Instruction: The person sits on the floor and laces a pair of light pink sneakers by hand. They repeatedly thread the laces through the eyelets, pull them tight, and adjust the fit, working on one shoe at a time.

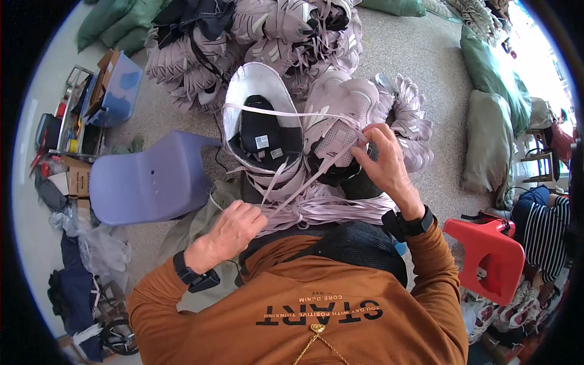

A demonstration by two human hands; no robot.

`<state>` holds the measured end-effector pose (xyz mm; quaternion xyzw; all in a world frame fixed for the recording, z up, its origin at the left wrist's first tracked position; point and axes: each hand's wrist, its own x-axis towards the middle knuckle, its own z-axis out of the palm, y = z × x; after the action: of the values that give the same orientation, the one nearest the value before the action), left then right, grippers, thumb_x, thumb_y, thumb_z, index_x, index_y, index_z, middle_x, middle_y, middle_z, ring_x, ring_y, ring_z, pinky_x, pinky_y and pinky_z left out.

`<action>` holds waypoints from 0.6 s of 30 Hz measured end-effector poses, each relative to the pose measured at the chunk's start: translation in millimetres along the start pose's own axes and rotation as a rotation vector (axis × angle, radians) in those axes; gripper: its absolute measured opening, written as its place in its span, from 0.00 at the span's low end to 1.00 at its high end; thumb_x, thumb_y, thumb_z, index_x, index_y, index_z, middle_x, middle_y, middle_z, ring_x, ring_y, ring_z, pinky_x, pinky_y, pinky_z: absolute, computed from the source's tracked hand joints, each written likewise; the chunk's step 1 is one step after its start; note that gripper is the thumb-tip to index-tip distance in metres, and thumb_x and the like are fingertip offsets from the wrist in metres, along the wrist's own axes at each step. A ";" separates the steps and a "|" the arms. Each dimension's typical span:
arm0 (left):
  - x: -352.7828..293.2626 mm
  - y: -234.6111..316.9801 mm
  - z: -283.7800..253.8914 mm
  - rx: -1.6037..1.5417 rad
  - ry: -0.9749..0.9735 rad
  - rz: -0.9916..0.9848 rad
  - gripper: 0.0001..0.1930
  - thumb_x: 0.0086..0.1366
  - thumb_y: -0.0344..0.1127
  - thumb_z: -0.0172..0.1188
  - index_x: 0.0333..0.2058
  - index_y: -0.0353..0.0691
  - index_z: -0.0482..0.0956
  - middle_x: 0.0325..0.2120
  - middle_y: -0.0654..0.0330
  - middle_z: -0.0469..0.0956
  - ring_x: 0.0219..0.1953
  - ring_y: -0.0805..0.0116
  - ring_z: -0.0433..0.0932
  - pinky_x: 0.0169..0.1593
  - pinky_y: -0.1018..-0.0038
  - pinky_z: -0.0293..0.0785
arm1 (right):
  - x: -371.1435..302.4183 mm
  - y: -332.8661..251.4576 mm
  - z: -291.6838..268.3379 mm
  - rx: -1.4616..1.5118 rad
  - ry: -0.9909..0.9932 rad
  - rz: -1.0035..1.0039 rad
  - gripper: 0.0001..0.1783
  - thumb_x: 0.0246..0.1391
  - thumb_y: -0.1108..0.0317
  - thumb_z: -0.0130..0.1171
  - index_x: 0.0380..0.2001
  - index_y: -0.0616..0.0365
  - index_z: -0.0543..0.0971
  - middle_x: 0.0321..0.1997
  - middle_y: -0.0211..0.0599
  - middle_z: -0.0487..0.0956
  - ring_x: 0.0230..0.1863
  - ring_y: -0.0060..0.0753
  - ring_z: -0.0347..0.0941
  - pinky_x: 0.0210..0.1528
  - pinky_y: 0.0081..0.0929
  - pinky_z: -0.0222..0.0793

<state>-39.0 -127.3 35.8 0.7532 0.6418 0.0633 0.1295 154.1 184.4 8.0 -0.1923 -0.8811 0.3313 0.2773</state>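
Observation:
A pale pink shoe upper (347,100) lies in front of me, its tongue toward my body. Pinched at the edge of that tongue, my right hand (387,167) holds a flat pink shoelace (331,163), which runs down toward my left hand. My left hand (234,230) is closed low at the left, by the lace ends; what its fingers grip is hidden. Beside the upper stands a second piece with a white lining (248,82) and a black insole, a lace strand stretched across its opening. A thick bundle of pink laces (340,210) rests across my lap.
Piled shoe uppers (274,52) stand ahead, with another row (410,115) curving at the right. A purple-blue plastic chair (143,179) is at left, a blue bin (121,91) behind it. At right are a red stool (486,258), stuffed sacks (490,137) and a person in stripes (544,237).

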 end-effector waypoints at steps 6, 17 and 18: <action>15.0 1.3 8.1 -0.074 0.022 0.030 0.09 0.52 0.24 0.58 0.33 0.37 0.72 0.30 0.55 0.73 0.37 0.55 0.75 0.46 0.64 0.69 | 14.0 6.7 -7.7 -0.023 -0.061 -0.150 0.08 0.51 0.78 0.60 0.37 0.64 0.78 0.39 0.45 0.76 0.44 0.52 0.73 0.47 0.42 0.69; 6.0 0.5 15.5 -0.122 -0.044 -0.021 0.07 0.54 0.24 0.58 0.33 0.38 0.73 0.29 0.55 0.76 0.37 0.54 0.78 0.45 0.64 0.69 | 11.3 -2.7 6.3 -0.075 0.081 -0.126 0.10 0.46 0.75 0.63 0.32 0.62 0.72 0.37 0.48 0.71 0.40 0.54 0.70 0.43 0.42 0.68; 4.5 0.4 16.0 -0.096 -0.051 -0.018 0.08 0.54 0.24 0.58 0.34 0.38 0.73 0.29 0.55 0.76 0.37 0.54 0.78 0.45 0.65 0.69 | 11.9 -3.2 6.8 -0.086 0.069 -0.109 0.11 0.46 0.75 0.63 0.31 0.62 0.72 0.37 0.47 0.71 0.40 0.54 0.70 0.43 0.42 0.67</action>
<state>-33.7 -124.8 20.3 0.7417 0.6413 0.0735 0.1824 140.2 185.1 10.3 -0.1670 -0.8936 0.2706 0.3169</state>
